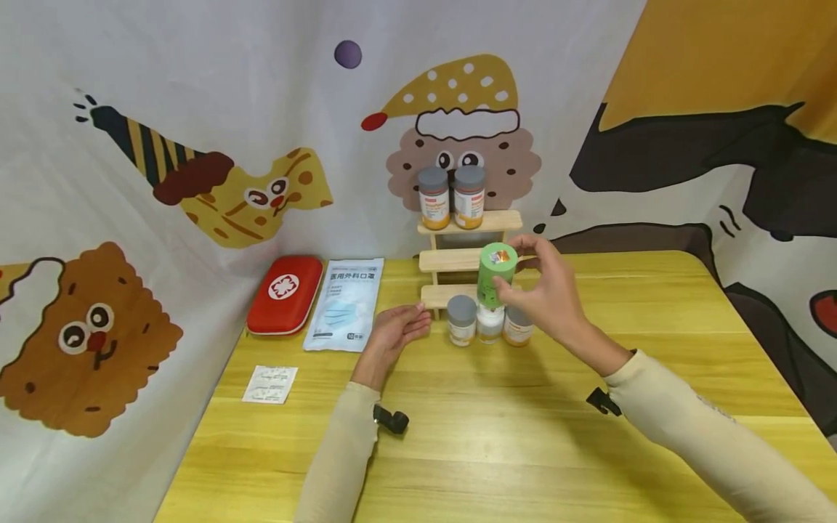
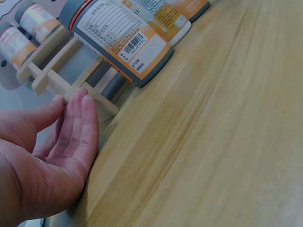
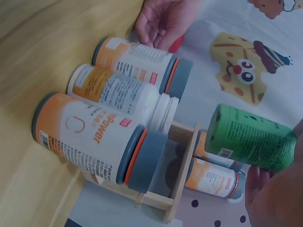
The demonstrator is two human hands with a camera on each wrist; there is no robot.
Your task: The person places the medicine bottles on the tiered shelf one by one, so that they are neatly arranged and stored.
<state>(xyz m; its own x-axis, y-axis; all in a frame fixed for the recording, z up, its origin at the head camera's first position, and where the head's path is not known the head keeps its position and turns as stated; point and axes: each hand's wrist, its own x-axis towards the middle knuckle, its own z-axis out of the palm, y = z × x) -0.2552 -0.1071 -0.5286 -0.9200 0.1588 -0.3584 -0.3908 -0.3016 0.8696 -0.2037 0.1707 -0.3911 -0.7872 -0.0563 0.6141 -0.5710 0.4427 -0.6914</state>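
Observation:
My right hand (image 1: 549,290) grips a green cylindrical bottle (image 1: 495,272) between thumb and fingers, its flat end with a shiny sticker facing up. In the right wrist view the green bottle (image 3: 251,137) is raised well off the table. My left hand (image 1: 395,330) pinches the left end of the lowest step of a small three-step wooden rack (image 1: 451,259). Two grey-capped supplement bottles (image 1: 434,197) stand side by side on the top step. In front of the rack stand a grey-capped bottle (image 1: 461,319), a white-capped bottle (image 1: 490,325) and another grey-capped bottle (image 1: 518,328).
Left of the rack lie a red first-aid case (image 1: 285,294) and a pack of surgical masks (image 1: 344,305). A small blister pack (image 1: 270,384) lies nearer on the wooden table (image 1: 497,450). A printed cloth (image 1: 275,87) hangs behind.

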